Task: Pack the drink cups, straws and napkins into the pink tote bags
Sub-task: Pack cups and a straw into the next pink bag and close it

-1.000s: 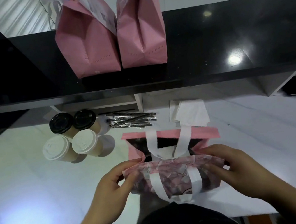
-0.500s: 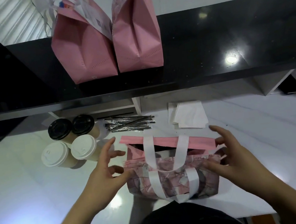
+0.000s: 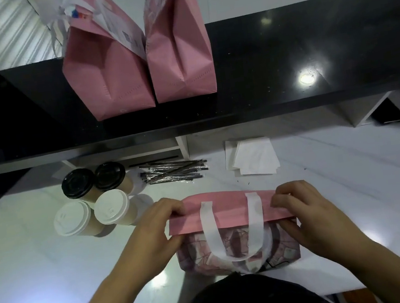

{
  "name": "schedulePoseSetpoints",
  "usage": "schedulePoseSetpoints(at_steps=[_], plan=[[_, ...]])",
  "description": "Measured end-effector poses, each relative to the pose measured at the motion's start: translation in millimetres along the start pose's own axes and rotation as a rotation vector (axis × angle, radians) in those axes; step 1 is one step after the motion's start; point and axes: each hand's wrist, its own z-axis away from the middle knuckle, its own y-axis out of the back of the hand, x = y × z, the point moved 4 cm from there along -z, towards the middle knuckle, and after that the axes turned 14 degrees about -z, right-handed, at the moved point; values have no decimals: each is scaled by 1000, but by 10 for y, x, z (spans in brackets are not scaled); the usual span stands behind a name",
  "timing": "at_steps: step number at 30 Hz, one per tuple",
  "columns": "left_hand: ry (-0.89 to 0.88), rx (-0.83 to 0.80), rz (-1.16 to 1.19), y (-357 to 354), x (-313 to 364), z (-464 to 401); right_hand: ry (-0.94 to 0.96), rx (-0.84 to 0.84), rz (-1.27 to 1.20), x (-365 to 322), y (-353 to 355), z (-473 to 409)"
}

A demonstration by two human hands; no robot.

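Hands: my left hand [image 3: 154,236] and right hand [image 3: 311,215] pinch the far rim of the tote bag [image 3: 233,238] between them, folding it toward me, apparently to close it.
Beyond my left hand: four lidded cups [image 3: 93,198], unpacked.
Farther ahead: straws [image 3: 173,171], napkins [image 3: 252,157].
Farthest: two upright pink bags [image 3: 138,57] on the black counter [image 3: 306,43].

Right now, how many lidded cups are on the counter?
4, clustered at left: two black-lidded cups behind, two white-lidded cups in front. None visibly hidden.
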Motion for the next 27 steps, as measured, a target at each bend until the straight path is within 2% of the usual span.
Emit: schedulePoseSetpoints(at_steps=[3,9,13,21,27], plan=[[-105,28,-103,-44,16,39,55,26,24,-29,0,23],[-200,45,-160,-27,20,91,105,14,-34,-67,31,12],[-210,64,-196,-38,56,85,50,27,-73,-67,56,-21],[-242,-39,-227,8,197,-27,32,-118,86,-160,92,-143],[-127,-126,-271,-26,368,-229,71,-231,116,-368,33,-397]])
